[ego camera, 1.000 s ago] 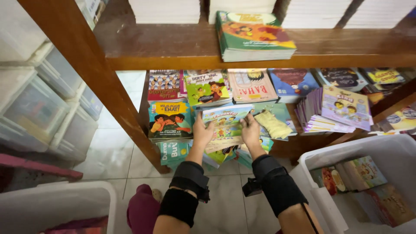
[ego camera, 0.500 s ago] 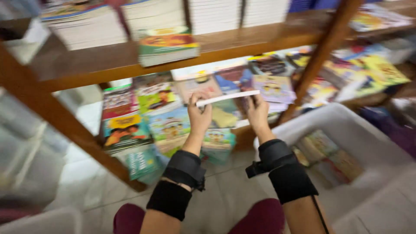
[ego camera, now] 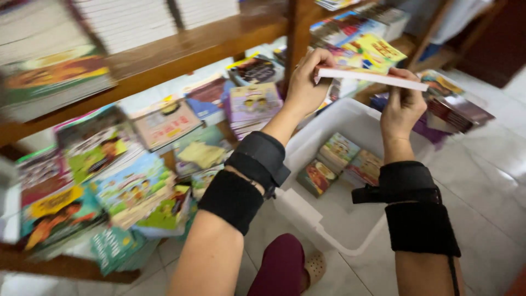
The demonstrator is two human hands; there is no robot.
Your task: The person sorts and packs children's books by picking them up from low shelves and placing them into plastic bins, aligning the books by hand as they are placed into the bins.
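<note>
Wooden shelf (ego camera: 181, 46) behind; left hand (ego camera: 307, 82), right hand (ego camera: 402, 107) pinch one book (ego camera: 372, 78); bin (ego camera: 350, 219) holds three

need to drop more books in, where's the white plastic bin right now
In the head view the white plastic bin sits on the tiled floor at centre right, below both hands, beside the wooden shelf post, with a few picture books inside.

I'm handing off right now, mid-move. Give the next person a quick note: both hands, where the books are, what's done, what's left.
Left hand: grip closed on the near end of a thin book, held flat and edge-on.
Right hand: grip closed on the far end of the same book.
The book is in the air above the white plastic bin.
Done: a few picture books already lie in the bin.
Left: the held book is not yet set down; many books remain on the wooden shelf.
</note>
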